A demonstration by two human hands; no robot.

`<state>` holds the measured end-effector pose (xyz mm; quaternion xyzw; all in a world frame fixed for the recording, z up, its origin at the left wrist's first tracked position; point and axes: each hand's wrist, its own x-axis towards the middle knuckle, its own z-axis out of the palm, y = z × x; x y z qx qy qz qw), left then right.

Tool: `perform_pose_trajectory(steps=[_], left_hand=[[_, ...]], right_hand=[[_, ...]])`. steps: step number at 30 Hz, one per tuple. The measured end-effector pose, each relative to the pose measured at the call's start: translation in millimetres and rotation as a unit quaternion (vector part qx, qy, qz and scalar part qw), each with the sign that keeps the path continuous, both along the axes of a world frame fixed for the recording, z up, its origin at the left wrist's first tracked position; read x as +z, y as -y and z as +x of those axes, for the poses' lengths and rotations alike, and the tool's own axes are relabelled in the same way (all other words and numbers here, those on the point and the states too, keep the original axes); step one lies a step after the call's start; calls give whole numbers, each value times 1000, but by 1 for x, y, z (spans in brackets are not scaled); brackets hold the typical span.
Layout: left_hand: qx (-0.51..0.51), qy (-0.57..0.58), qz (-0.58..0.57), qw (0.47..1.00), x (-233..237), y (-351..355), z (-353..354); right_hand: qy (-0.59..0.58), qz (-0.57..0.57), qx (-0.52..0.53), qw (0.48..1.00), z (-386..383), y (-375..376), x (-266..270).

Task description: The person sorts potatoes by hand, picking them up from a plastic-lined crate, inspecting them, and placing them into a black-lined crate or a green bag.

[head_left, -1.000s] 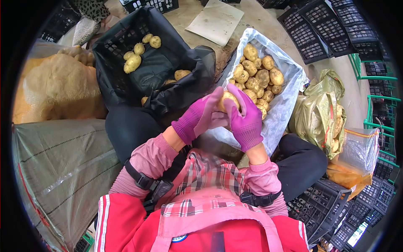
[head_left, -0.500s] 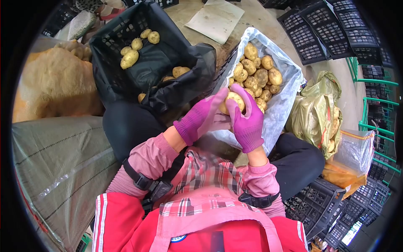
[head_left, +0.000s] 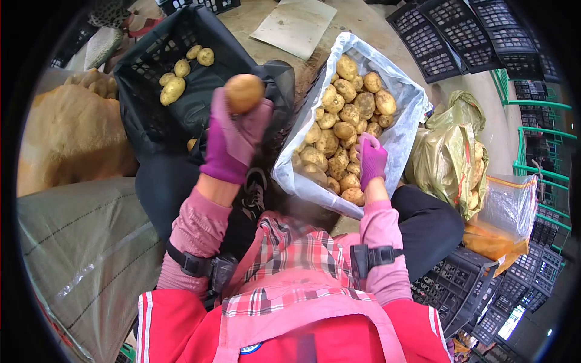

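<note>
My left hand (head_left: 235, 136), in a purple and pink glove, is closed around a potato (head_left: 244, 92) and holds it up over the near right side of the black-lined crate (head_left: 136, 130). Several potatoes (head_left: 172, 91) lie inside that crate. My right hand (head_left: 372, 158), gloved the same way, is at the right part of a white-lined crate (head_left: 407, 142) full of potatoes (head_left: 345, 131). Its fingers are curled in close against the pile, and whatever they hold, if anything, is hidden.
Large woven sacks (head_left: 85, 254) stand at the left. On the right are a yellowish-green bag (head_left: 445, 166) and a black crate (head_left: 451, 284). More black crates (head_left: 426, 39) are at the upper right. A pale sheet (head_left: 295, 27) lies on the floor ahead.
Both hands were together around a potato at the white-lined crate. My left hand has carried a potato left and up to the black-lined crate; my right hand has separated and moved down over the pile.
</note>
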<state>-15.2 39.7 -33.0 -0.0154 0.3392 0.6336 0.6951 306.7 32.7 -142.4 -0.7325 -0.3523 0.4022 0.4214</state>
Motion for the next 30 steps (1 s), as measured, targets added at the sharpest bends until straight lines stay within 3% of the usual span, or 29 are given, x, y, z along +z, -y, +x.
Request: perform_pose_trajectory(steps=[1, 4, 7, 8, 10, 13, 15, 17, 18, 19, 21, 23, 24, 25, 27, 28, 29, 30], left_hand=[[79, -4, -23, 997, 1, -5, -10], [207, 55, -40, 976, -12, -13, -25], [182, 110, -109, 971, -22, -11, -19], [127, 116, -103, 980, -23, -9, -13], [59, 23, -85, 994, -14, -8, 11], [-109, -87, -30, 990, -10, -8, 29], [-155, -36, -3, 987, -29, -6, 35], [-215, -45, 7, 976, -40, -2, 42], [-235, -114, 40, 964, -25, 5, 44], [-256, -183, 68, 947, -12, 13, 45], [-315, -250, 143, 904, -35, 19, 48], [-318, -134, 122, 931, -47, 27, 59], [-355, -87, 104, 925, -38, 23, 64], [-351, -102, 103, 925, -11, 29, 62], [-340, -157, 121, 919, -9, 32, 64], [-276, -335, 188, 881, -16, 34, 70], [-201, -499, 243, 807, -23, 35, 75], [-196, -523, 243, 793, -22, 34, 75]], right_hand=[[90, -4, 36, 995, 16, -5, -32], [274, -36, 100, 956, 5, -27, -38], [311, -148, 102, 933, -12, -55, -51], [309, -181, 84, 930, -19, -62, -56], [313, -240, 30, 918, -31, -72, -58], [236, -189, -22, 953, -17, -65, -86], [160, -75, 13, 984, 11, -61, -129], [-83, -118, 8, 990, -9, -54, -60], [-113, -167, 50, 978, -13, -57, -35], [-184, -109, 85, 973, -19, -54, -18], [-191, -76, 174, 963, -44, -50, 62], [-122, -31, 279, 952, -64, -39, 122], [-71, -11, 320, 945, -72, -30, 143], [-18, 9, 359, 933, -77, -22, 154], [81, 102, 405, 905, -75, -10, 157], [5, 67, 376, 924, -76, -4, 162], [-73, 27, 345, 936, -80, 3, 168], [-88, 33, 339, 936, -81, 7, 166]])
